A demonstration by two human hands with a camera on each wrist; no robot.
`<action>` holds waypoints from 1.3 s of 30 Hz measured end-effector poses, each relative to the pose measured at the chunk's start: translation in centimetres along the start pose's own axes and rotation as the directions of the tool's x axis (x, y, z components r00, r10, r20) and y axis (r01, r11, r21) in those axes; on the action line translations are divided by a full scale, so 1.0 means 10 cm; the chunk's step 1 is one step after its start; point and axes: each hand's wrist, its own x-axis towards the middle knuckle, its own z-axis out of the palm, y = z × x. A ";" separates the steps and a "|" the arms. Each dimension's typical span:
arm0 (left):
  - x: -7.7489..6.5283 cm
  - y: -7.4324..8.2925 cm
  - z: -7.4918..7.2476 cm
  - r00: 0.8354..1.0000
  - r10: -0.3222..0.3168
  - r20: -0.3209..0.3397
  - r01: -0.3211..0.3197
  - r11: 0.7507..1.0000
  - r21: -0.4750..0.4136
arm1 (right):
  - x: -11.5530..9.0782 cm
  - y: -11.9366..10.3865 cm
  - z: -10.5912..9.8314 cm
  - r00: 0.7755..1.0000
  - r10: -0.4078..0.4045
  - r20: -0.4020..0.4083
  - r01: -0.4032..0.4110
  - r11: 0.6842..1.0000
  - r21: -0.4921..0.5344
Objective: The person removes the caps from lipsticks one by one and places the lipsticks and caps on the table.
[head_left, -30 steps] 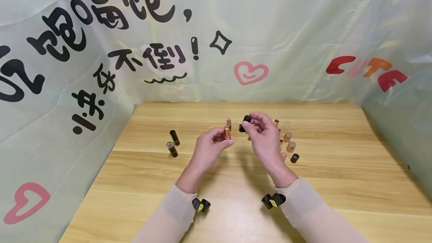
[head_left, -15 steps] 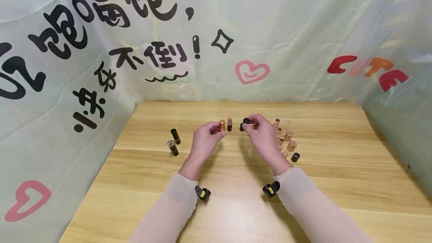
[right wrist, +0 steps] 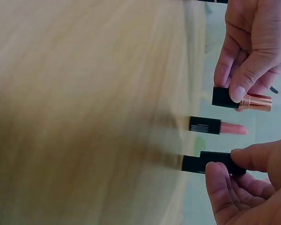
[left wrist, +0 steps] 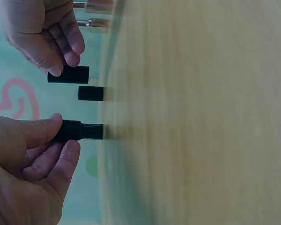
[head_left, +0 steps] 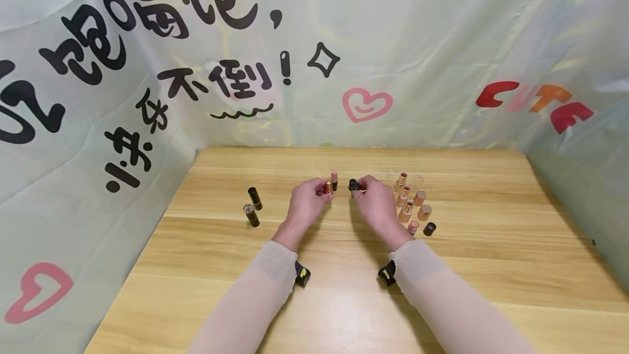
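In the head view my left hand (head_left: 306, 204) pinches a lipstick tube with a rose-gold upper part (head_left: 328, 187); its black base (right wrist: 223, 97) shows in the right wrist view. Close beside it an uncapped pink lipstick (head_left: 334, 180) stands upright on the table. Thumb and fingers of my right hand (head_left: 377, 204) hold a black lipstick cap (right wrist: 225, 162). Another black cap (left wrist: 91, 93) stands just by that one, and the two overlap in the right wrist view. Left-hand fingers hide the rose-gold part in the left wrist view.
Two dark lipstick tubes (head_left: 254, 199) stand to the left on the wooden table (head_left: 206, 288). Right of my right hand are several uncapped rose-gold lipsticks (head_left: 405, 211), rose-gold caps (head_left: 425, 212), a pink-tipped lipstick (head_left: 413, 227) and a black cap (head_left: 429, 229). A printed cloth (head_left: 422, 59) hangs behind.
My right hand has come down with the black cap, close to the standing cap. The left hand went left and up from the standing lipstick, then back a little right, still holding its tube.
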 end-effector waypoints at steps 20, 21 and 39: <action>0.05 -0.07 0.09 0.997 0.011 0.079 -0.016 0.998 0.065 | 0.00 0.06 0.11 0.997 0.042 0.058 -0.041 0.999 -0.019; 0.06 -0.07 0.09 0.996 0.009 0.085 -0.014 0.998 0.066 | 0.00 0.06 0.11 0.997 0.045 0.061 -0.044 0.999 -0.018; 0.06 -0.09 0.13 0.993 -0.026 0.118 0.021 0.999 0.039 | 0.01 0.10 0.13 0.995 0.074 0.071 -0.071 0.997 -0.041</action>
